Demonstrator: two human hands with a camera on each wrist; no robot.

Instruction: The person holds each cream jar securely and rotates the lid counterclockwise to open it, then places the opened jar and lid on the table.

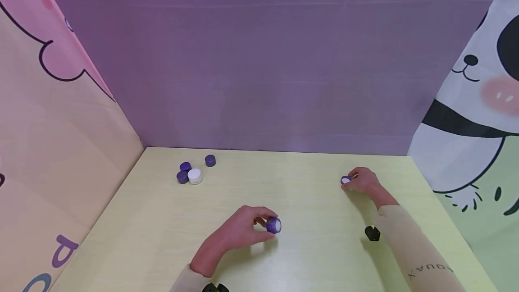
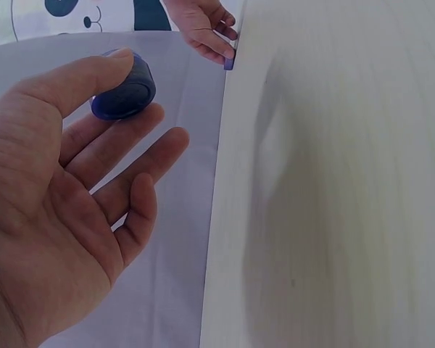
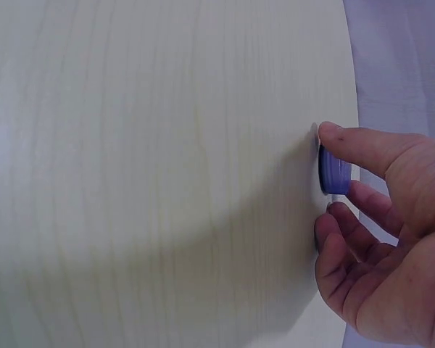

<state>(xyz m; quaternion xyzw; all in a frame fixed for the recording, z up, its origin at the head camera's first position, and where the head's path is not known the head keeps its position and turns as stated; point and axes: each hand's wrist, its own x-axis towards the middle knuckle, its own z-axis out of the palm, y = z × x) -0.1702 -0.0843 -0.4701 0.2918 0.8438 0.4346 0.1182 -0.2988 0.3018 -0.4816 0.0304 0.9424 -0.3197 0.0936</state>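
My left hand (image 1: 245,226) pinches a small round purple tub (image 1: 273,225) between thumb and fingertips, held up over the near middle of the table. Its pale round end faces right in the head view, while the left wrist view shows the dark blue-purple other end (image 2: 125,94). Farther off at the right, my right hand (image 1: 362,180) grips another small purple tub (image 1: 346,180) with a white face. In the right wrist view this purple tub (image 3: 335,170) sits between thumb and fingers, close over the tabletop.
At the back left of the pale wooden table (image 1: 308,247) stand a white tub (image 1: 195,176) and several purple ones (image 1: 210,160). A purple backdrop (image 1: 263,71) rises behind the table, with printed cartoon panels (image 1: 466,148) at both sides.
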